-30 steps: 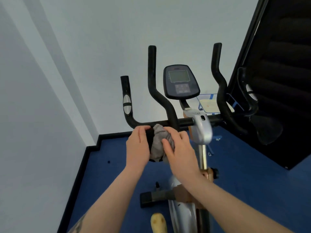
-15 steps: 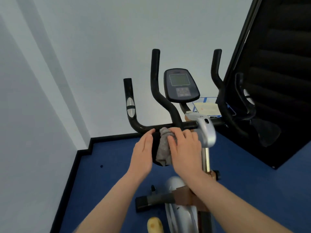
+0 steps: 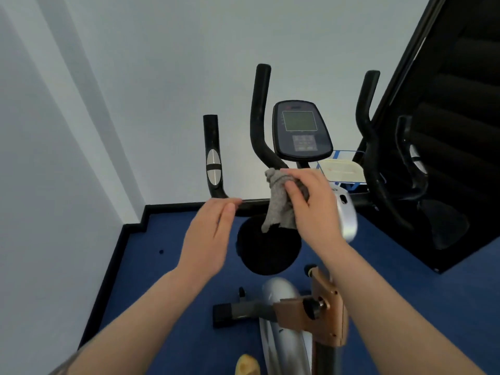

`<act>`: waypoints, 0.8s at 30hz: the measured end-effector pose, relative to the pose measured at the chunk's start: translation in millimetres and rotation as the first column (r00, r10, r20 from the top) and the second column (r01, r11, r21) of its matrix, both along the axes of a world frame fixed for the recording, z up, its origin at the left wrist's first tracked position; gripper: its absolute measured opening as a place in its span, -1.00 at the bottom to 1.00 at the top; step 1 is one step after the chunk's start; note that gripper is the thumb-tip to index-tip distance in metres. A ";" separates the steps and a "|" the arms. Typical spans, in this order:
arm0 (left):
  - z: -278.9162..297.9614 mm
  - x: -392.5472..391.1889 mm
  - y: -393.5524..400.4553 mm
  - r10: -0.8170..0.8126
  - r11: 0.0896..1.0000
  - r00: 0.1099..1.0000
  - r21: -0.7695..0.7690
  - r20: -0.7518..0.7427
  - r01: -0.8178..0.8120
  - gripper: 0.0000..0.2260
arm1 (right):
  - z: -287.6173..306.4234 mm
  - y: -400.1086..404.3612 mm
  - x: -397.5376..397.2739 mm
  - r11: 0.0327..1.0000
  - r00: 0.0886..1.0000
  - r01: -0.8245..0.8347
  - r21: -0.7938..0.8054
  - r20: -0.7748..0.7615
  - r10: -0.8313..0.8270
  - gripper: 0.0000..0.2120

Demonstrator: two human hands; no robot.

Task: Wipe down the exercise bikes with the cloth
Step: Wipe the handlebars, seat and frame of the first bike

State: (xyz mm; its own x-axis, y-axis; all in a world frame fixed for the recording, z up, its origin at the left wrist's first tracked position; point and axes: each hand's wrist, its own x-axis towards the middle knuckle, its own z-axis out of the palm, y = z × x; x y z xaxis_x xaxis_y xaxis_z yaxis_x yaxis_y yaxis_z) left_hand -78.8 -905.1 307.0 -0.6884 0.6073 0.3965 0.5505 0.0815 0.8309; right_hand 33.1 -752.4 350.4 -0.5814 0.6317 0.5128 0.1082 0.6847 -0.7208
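Observation:
An exercise bike stands before me with black handlebars (image 3: 258, 123), a console (image 3: 301, 129) with a greenish screen and a silver post cover (image 3: 347, 217). My right hand (image 3: 311, 201) grips a bunched grey cloth (image 3: 278, 209) against the base of the inner left handlebar, just below the console. The cloth's tail hangs down over a round black pad (image 3: 267, 253). My left hand (image 3: 213, 234) hovers with straight fingers near the horizontal bar, left of the cloth, holding nothing.
A large black machine (image 3: 446, 147) stands close on the right. White walls close in at left and behind. A blue-edged tray (image 3: 342, 169) with pale sheets sits behind the bike. Blue carpet (image 3: 162, 293) covers the floor. A yellow shoe tip (image 3: 247, 365) shows at the bottom.
My right hand has lifted the cloth from the horizontal bar up to the base of the inner handlebar. My left hand has let go of the cloth and opened, drawing back to the left.

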 end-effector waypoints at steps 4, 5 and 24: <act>9.5 -29.7 10.7 0.030 0.998 0.997 0.050 -0.065 -0.027 -0.73 | 2.0 32.5 -27.3 0.915 0.885 -0.281 0.289 0.447 0.130 -0.79; 9.2 -36.4 14.7 0.007 1.000 0.996 0.026 -0.089 -0.005 -0.72 | 1.9 38.4 -31.7 0.883 0.819 -0.384 0.270 0.541 0.191 -0.78; 2.2 -69.3 20.7 -0.137 0.985 0.959 -0.138 -0.248 0.105 -0.69 | 7.2 42.2 -77.2 0.719 0.382 -0.694 0.041 0.867 0.319 -0.46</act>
State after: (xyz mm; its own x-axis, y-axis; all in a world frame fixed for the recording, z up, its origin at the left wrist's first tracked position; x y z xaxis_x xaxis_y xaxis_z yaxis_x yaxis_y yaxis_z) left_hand -148.1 -884.5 309.1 -0.4918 0.7345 0.4676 0.7554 0.0928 0.6487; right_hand -44.1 -710.2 357.6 -0.9735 -0.0479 -0.2236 0.0062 0.9719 -0.2353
